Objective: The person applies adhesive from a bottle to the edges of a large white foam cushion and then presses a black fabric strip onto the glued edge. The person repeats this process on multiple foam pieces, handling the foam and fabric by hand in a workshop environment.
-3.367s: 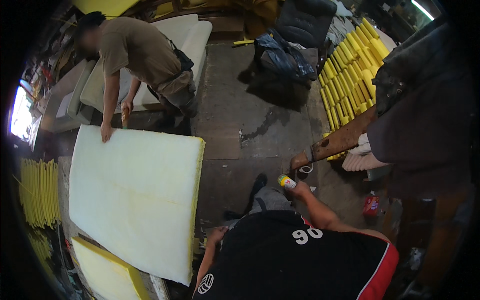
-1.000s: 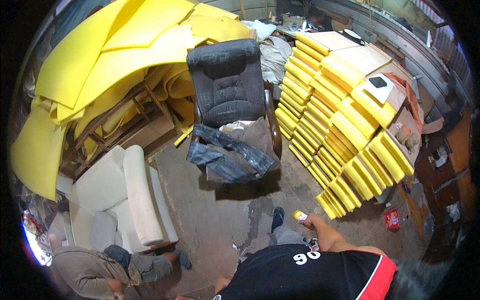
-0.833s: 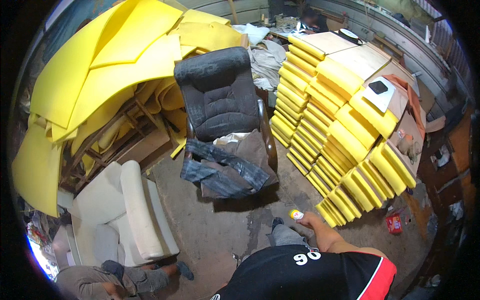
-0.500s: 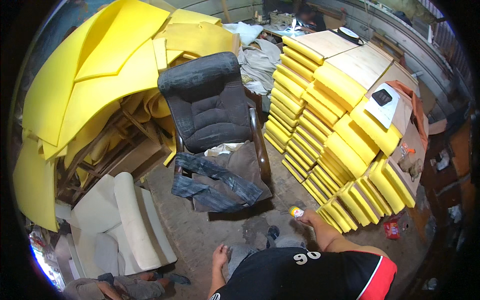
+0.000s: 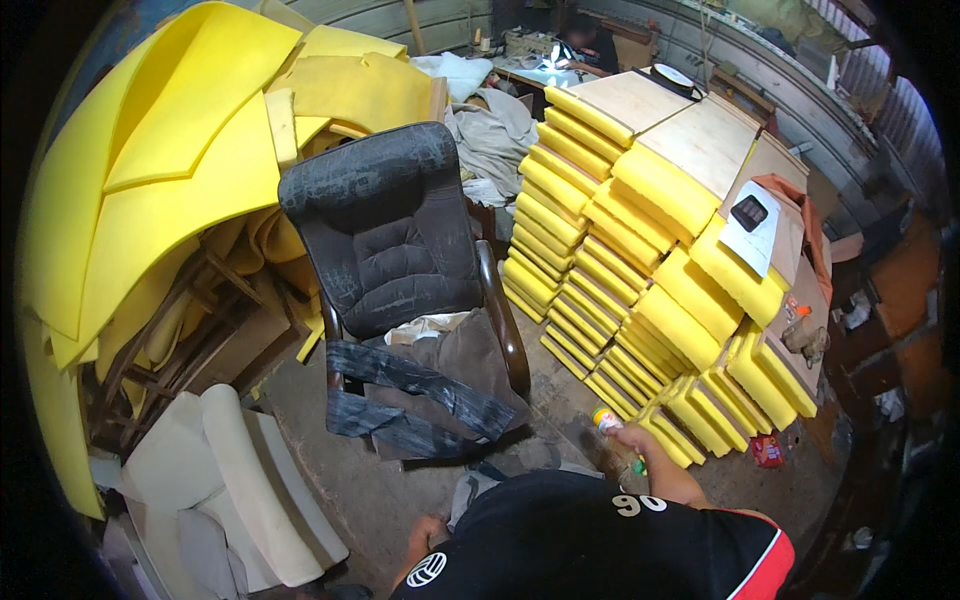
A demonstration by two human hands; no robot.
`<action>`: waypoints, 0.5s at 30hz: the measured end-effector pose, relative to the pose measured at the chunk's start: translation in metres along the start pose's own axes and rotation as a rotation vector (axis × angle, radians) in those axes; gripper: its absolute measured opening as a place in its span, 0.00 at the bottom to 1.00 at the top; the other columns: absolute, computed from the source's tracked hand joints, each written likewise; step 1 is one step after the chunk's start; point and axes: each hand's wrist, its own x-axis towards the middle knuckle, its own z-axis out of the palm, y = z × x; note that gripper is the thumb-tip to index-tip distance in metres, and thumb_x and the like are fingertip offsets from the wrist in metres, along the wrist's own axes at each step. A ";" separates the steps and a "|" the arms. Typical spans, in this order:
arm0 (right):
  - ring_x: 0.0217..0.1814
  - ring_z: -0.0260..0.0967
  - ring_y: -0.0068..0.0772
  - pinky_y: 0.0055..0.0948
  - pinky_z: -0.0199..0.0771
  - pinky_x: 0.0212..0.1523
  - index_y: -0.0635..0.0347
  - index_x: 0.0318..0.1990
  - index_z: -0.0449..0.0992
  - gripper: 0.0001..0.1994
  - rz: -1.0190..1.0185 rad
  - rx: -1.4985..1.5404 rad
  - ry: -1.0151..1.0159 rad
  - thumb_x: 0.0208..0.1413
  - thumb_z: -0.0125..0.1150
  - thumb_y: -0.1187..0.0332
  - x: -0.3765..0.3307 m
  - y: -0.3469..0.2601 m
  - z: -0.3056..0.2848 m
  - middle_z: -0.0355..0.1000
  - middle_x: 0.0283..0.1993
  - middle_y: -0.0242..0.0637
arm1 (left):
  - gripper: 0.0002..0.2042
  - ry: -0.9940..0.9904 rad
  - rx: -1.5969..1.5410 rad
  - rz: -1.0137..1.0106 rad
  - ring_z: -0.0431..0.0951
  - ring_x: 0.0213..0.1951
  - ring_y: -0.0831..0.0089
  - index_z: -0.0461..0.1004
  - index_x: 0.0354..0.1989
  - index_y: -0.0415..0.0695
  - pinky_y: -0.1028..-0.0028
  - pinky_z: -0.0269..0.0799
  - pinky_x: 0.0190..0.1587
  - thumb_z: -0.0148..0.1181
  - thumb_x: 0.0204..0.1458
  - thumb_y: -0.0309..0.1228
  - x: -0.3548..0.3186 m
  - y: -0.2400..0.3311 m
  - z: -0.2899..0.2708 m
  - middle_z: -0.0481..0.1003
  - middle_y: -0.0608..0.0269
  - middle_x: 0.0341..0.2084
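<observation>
My right hand (image 5: 632, 437) is closed round a small yellow-and-white container (image 5: 606, 420), whose end sticks out beyond my fingers. A green piece (image 5: 639, 466) shows just below that hand; I cannot tell whether it belongs to the container. My left hand (image 5: 430, 528) hangs low beside my body, its fingers partly hidden by my dark shirt. In front of me stands a worn dark armchair (image 5: 390, 240) with wooden arms. Dark, scuffed strips of material (image 5: 420, 385) lie across its seat, with pale cloth (image 5: 428, 328) behind them.
Yellow foam-padded boards (image 5: 650, 270) are stacked high at the right, bearing a white sheet (image 5: 750, 228) with a dark device. Large yellow foam sheets (image 5: 190, 130) drape over a wooden frame at the left. A cream seat (image 5: 240, 480) stands lower left. A person (image 5: 590, 45) sits at the back.
My view and body have shifted. My right hand, still holding the container, appears slightly lower. My left hand has drawn in lower against my body. The person at the lower left has gone out of view.
</observation>
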 end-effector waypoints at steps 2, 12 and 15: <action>0.29 0.72 0.38 0.38 0.75 0.29 0.63 0.46 0.74 0.28 0.039 0.339 -0.189 0.53 0.62 0.44 -0.001 -0.030 -0.014 0.74 0.33 0.39 | 0.28 0.023 0.017 -0.085 0.73 0.57 0.50 0.75 0.52 0.41 0.58 0.68 0.57 0.49 0.57 0.54 0.007 0.014 -0.032 0.75 0.45 0.52; 0.30 0.76 0.37 0.35 0.81 0.29 0.64 0.52 0.71 0.29 -0.154 0.857 -0.693 0.63 0.47 0.43 -0.062 -0.238 0.018 0.76 0.36 0.48 | 0.36 0.223 -0.241 0.781 0.63 0.65 0.52 0.61 0.66 0.42 0.63 0.58 0.66 0.66 0.51 0.42 -0.023 0.259 -0.174 0.63 0.44 0.63; 0.35 0.79 0.38 0.37 0.84 0.33 0.63 0.52 0.71 0.32 -0.078 0.891 -0.859 0.62 0.45 0.39 -0.085 -0.289 0.040 0.76 0.37 0.47 | 0.47 0.431 -0.056 0.993 0.50 0.71 0.45 0.51 0.71 0.43 0.57 0.51 0.70 0.72 0.44 0.39 -0.054 0.322 -0.182 0.48 0.42 0.70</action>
